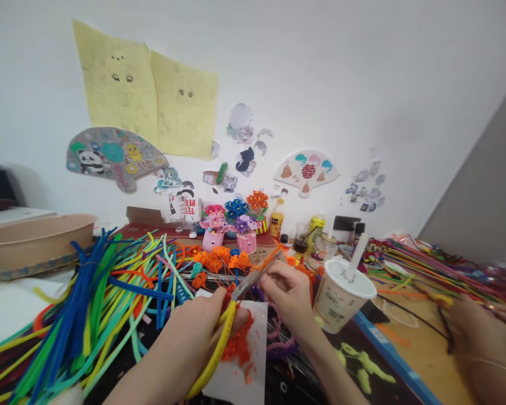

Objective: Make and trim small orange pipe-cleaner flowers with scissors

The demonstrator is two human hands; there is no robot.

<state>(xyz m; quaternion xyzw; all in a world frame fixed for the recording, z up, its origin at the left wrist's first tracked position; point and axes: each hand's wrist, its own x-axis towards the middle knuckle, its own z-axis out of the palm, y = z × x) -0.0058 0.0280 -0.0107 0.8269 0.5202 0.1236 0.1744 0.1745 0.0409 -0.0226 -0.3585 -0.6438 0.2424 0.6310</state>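
My left hand (pixel 189 332) is closed around the yellow-handled scissors (pixel 221 340), whose metal blades point up and to the right. Just beyond the blades, my right hand (pixel 290 289) pinches an orange pipe cleaner (pixel 272 254), its fingertips close to the blade tips. Whether the blades touch the pipe cleaner I cannot tell. Beneath both hands, orange fuzz clippings (pixel 240 349) lie scattered over a white sheet of paper (pixel 257 320). Several orange pipe-cleaner flowers (pixel 219 259) sit behind the hands.
Loose pipe cleaners (pixel 105 304) in many colours spread at left, near a tan basin (pixel 37 236). A lidded drink cup (pixel 341 295) with a straw stands right of my hand. Potted pipe-cleaner flowers (pixel 247 239) and bottles (pixel 277 219) line the wall. Another person's hands (pixel 480 326) work at far right.
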